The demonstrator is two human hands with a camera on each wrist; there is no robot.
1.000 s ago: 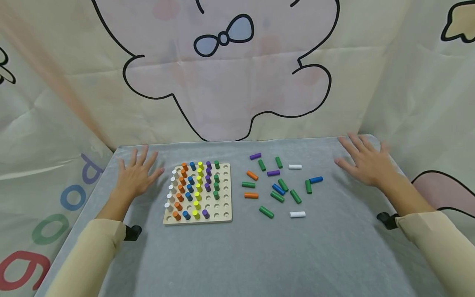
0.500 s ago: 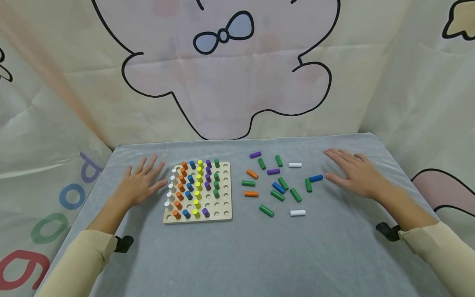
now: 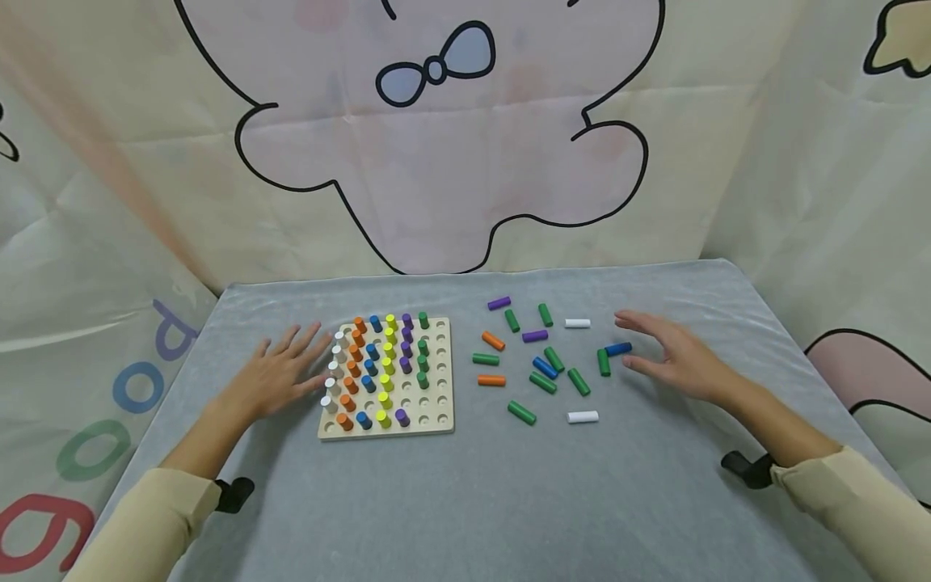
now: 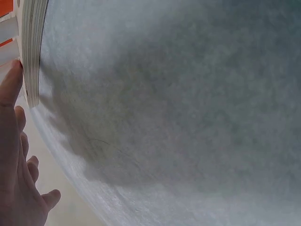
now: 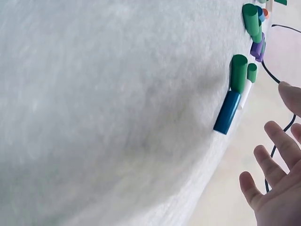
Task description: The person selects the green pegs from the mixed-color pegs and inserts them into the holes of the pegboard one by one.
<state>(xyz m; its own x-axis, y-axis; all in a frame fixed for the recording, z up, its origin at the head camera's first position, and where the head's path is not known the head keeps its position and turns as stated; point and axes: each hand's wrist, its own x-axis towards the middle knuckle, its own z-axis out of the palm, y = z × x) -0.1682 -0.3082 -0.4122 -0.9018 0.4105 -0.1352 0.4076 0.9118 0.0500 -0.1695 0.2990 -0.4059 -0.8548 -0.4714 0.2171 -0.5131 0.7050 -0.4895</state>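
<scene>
A square wooden pegboard [image 3: 447, 396] lies left of centre in the head view, with upright pegs in white, orange, blue, yellow, purple and green columns. My left hand [image 3: 280, 376], fingers spread, is at the board's left edge. Its thumb [image 4: 11, 84] overlaps the rim beside the white pegs in the left wrist view; contact cannot be told. Holding nothing, my right hand [image 3: 680, 356] hovers right of the loose pegs, thumb and fingers apart. Nearest to it are a blue peg [image 3: 618, 349] and a green peg [image 3: 604, 363] lying end to side.
Loose pegs are scattered right of the board, among them orange [image 3: 491, 381], purple [image 3: 535, 335] and white [image 3: 583, 417] ones, plus several green. A grey cloth [image 3: 465, 509] covers the table. Behind it hangs a printed curtain [image 3: 465, 162].
My right hand has moved left and nearer to me, towards the loose pegs. My left hand has shifted slightly nearer to me and to the board's edge. No peg has moved.
</scene>
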